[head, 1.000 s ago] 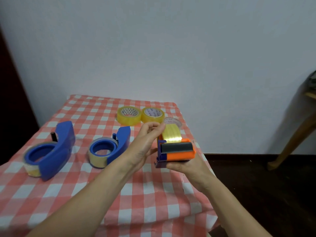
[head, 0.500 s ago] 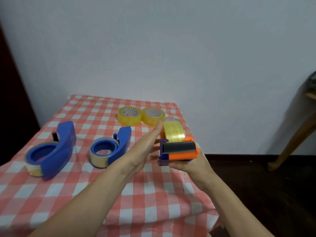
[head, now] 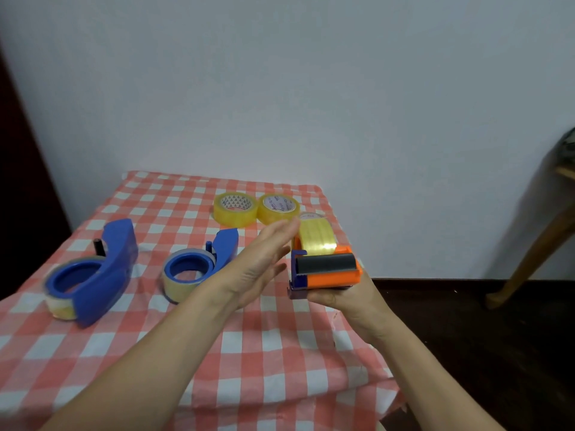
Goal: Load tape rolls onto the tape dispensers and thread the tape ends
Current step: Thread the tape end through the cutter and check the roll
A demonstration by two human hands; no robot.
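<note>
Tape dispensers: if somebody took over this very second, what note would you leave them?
Left hand open, fingers straight beside the yellow roll.
Right hand grips the orange dispenser from below.
The big blue dispenser and small blue dispenser lie on the cloth, each with a roll; two spare rolls sit behind.
Done: three rolls mounted.
Left: probably threading the orange dispenser's tape end.

On the red-checked tablecloth (head: 264, 353), a large blue dispenser (head: 102, 275) lies at left and a small blue dispenser (head: 214, 259) mid-frame. Above them, the left yellow roll (head: 235, 209) and the right yellow roll (head: 278, 209) sit side by side.
</note>
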